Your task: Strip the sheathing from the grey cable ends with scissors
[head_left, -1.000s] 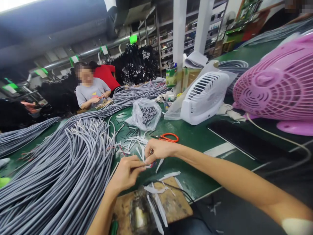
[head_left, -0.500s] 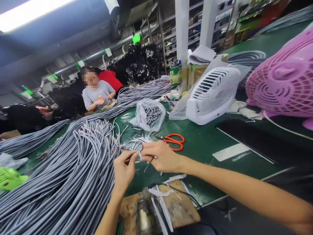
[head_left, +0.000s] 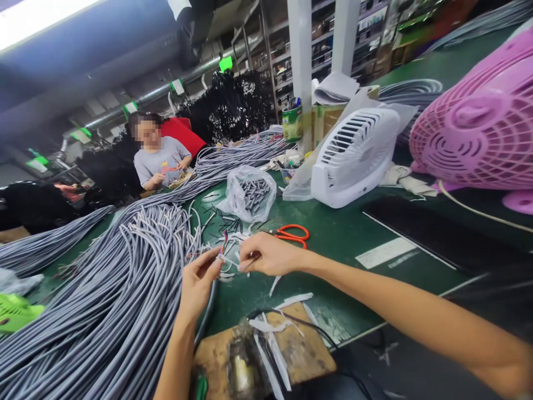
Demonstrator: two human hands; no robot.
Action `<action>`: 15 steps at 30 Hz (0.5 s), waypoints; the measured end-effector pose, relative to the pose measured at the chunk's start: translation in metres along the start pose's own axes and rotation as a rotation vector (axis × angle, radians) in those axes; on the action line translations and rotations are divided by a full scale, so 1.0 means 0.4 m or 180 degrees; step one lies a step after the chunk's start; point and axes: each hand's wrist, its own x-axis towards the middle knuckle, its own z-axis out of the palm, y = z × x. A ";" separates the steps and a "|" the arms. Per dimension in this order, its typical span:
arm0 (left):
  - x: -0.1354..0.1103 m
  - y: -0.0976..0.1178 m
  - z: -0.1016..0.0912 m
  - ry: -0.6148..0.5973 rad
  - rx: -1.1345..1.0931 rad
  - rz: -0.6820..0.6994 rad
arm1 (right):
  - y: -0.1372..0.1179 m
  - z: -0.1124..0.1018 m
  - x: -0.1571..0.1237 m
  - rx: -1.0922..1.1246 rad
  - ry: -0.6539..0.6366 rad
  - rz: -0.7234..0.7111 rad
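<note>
My left hand (head_left: pixel 200 280) is closed in a pinch on the end of a grey cable (head_left: pixel 211 305), which hangs down behind the wrist. Short coloured wires (head_left: pixel 225 240) fan up from that end, red and blue among them. A thin white strip (head_left: pixel 230 261) stretches from the cable end to my right hand (head_left: pixel 268 254), whose fingers pinch its other end. Something thin and dark also shows between the right fingers, too small to name. Just beyond the right hand lie orange-handled scissors (head_left: pixel 293 236), partly covered by it. White scraps (head_left: pixel 227 275) are strewn under the hands.
Grey cables (head_left: pixel 125 289) are heaped at left. A plastic bag of short dark tubes (head_left: pixel 254 194) lies ahead. At right stand a white fan (head_left: pixel 356 161) and a pink fan (head_left: pixel 474 122). A stained wooden board (head_left: pixel 303 344) is in front. Another person (head_left: pixel 160 158) sits across.
My hands have moved apart, and the white strip now spans the gap between them. The coloured wires have come into plain sight above my left fingers. The view has shifted slightly.
</note>
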 end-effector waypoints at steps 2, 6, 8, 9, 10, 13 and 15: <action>0.000 0.003 0.004 0.0047 0.0036 -0.0009 | -0.004 0.008 -0.005 -0.0093 0.0204 0.0015; -0.006 0.006 0.010 -0.0201 0.0145 0.0102 | 0.001 0.025 -0.005 -0.0138 0.0471 0.0241; -0.008 0.001 0.013 -0.0302 0.0288 0.0184 | 0.004 0.040 -0.007 -0.0315 0.0379 0.0151; -0.009 -0.004 0.014 -0.0304 0.0402 0.0227 | 0.004 0.048 -0.011 -0.0528 0.0386 0.0073; -0.009 -0.010 0.016 -0.0280 0.0553 0.0280 | 0.004 0.054 -0.015 -0.0825 0.0428 -0.0020; -0.010 -0.026 0.025 -0.0260 0.1243 0.0677 | -0.001 0.062 -0.029 -0.1884 0.0384 -0.0465; -0.013 -0.031 0.032 -0.0448 0.1741 0.1154 | -0.001 0.052 -0.033 -0.2279 0.0194 -0.0744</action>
